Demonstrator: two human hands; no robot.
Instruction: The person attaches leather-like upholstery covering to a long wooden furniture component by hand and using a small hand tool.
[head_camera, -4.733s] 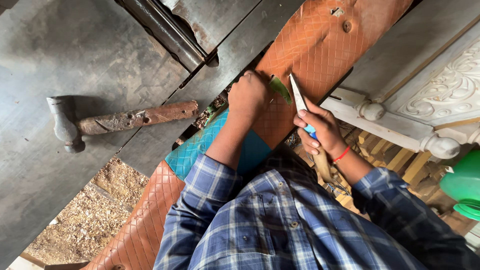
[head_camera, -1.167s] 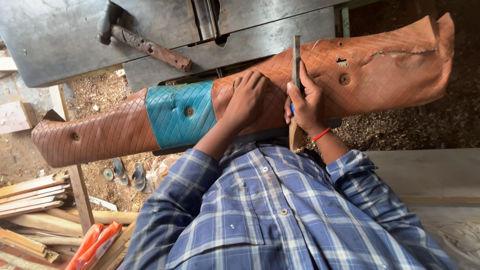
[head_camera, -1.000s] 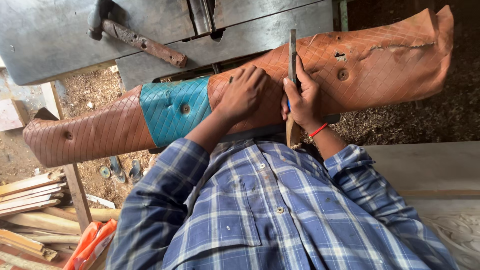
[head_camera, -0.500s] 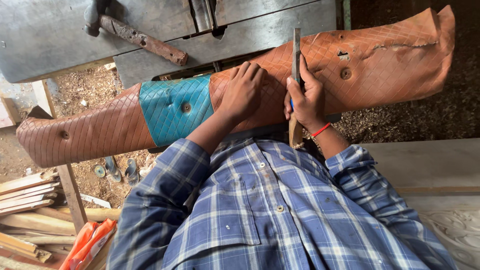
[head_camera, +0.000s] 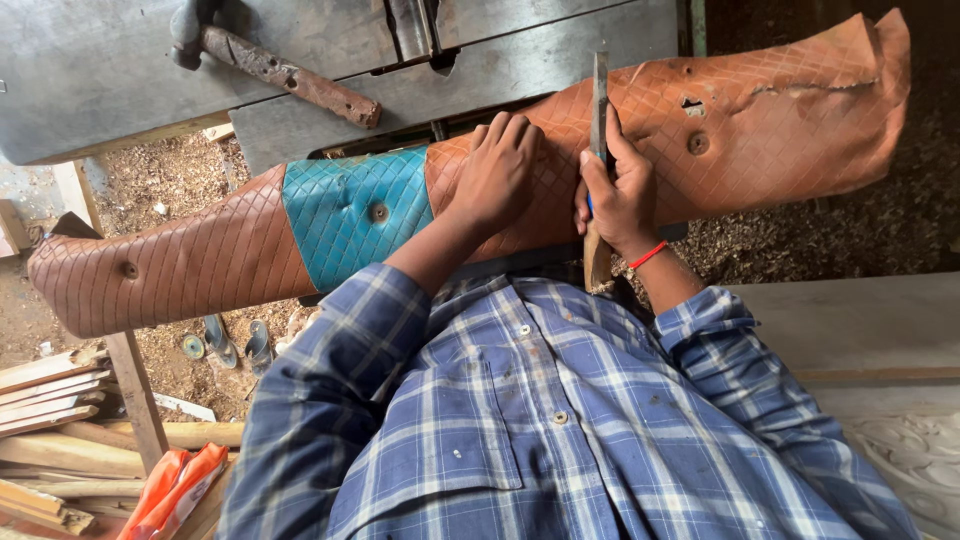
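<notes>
A long quilted leather cover (head_camera: 780, 120), brown with a teal band (head_camera: 355, 215) and round buttons, lies across the front of a metal machine table. My left hand (head_camera: 497, 170) presses flat on the brown part just right of the teal band. My right hand (head_camera: 620, 195), with a red thread at the wrist, grips a flat metal chisel (head_camera: 599, 95) with a wooden handle. The chisel stands upright with its blade against the leather, beside my left hand. Below both hands are my blue checked shirt sleeves.
A rusty hammer (head_camera: 285, 72) lies on the grey metal machine table (head_camera: 90, 90) at the top left. Wood strips (head_camera: 50, 400) and an orange bag (head_camera: 175, 485) sit at the lower left. A carved pale panel (head_camera: 915, 460) is at the lower right. Sawdust covers the floor.
The view has swung so the leather cover now runs level across the frame and the hammer sits at the top. Both hands stay on the cover, and the chisel is held more upright.
</notes>
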